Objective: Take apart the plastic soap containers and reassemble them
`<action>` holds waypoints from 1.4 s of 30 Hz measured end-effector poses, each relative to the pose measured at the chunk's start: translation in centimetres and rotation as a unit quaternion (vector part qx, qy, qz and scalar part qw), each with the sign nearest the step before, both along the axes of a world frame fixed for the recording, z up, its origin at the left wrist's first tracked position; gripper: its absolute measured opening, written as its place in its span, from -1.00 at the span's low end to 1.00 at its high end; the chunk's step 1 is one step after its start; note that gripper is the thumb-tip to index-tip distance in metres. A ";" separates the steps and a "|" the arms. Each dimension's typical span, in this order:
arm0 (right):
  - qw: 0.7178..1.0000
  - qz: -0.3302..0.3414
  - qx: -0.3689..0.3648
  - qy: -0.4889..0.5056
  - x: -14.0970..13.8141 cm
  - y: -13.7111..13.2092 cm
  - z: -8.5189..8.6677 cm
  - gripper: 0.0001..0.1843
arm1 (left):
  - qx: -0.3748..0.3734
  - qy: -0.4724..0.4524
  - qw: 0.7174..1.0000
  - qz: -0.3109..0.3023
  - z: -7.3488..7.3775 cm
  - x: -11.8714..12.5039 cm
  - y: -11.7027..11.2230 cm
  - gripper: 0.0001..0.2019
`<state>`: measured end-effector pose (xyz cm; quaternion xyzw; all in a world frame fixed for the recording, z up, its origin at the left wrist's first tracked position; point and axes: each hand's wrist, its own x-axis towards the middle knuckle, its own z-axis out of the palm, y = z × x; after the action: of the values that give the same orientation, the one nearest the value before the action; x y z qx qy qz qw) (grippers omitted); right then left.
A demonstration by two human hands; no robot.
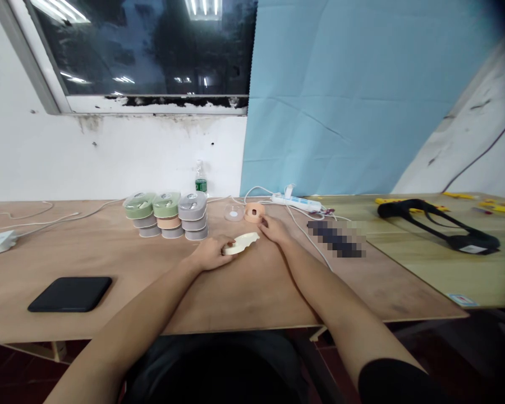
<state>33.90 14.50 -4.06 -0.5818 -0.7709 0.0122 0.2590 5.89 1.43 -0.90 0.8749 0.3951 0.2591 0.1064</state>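
Cream piece (244, 243), pinched at its left end in the left hand (212, 252), between front and back edges of the bench (239, 297). Looks pale, thin, wavy along the rim. Probably light and somewhat bendable; best taken by the edge, without squeezing. Farther right, toward the back edge, orange container (248, 213), rounded, with a small dark opening. Likely light, stiffer; best held across the sides. Right hand (272, 229) with fingers against its right side; impossible to tell whether gripping.
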 end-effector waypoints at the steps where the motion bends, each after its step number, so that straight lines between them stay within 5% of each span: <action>1: 1.000 0.008 -0.002 0.003 -0.1 0.0 0.0 -0.52 | 0.000 0.000 1.000 0.000 0.0 0.0 0.0 -0.60; 14: 0.994 0.062 -0.014 0.085 -0.6 0.2 -0.6 -0.11 | -0.014 -0.011 1.000 0.005 0.4 0.1 -0.4 -0.59; 19: 0.987 0.062 0.081 0.123 -1.7 -1.7 1.0 -0.30 | -0.049 -0.113 0.991 0.049 0.2 0.1 0.1 -0.60; 23: 0.976 0.096 0.138 0.139 -3.6 -4.3 2.7 -0.52 | -0.109 -0.256 0.956 0.098 -0.8 0.1 1.5 -0.50; 26: 0.973 0.152 0.125 0.118 -4.9 -5.7 3.3 -0.53 | -0.178 -0.388 0.900 0.093 -1.1 0.2 2.4 -0.48; 30: 0.976 0.191 0.087 0.053 -6.3 -6.7 3.2 -0.53 | -0.134 -0.468 0.864 0.130 -0.7 0.0 2.4 -0.48; 33: 0.979 0.177 0.090 0.044 -7.1 -6.9 3.1 -0.60 | -0.084 -0.463 0.871 0.140 -0.3 -0.1 2.0 -0.49; 37: 0.980 0.122 0.132 0.090 -6.9 -6.5 3.3 -0.65 | -0.122 -0.453 0.875 0.116 -0.1 0.2 1.7 -0.48; 42: 0.972 -0.079 0.128 0.181 -3.5 -4.1 3.3 -0.60 | -0.133 -0.427 0.889 0.104 -0.8 0.5 2.0 -0.50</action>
<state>30.36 10.42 -0.75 -0.5911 -0.6582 -0.0020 0.4662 6.37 3.46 -1.68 0.6117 0.4310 0.5618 0.3528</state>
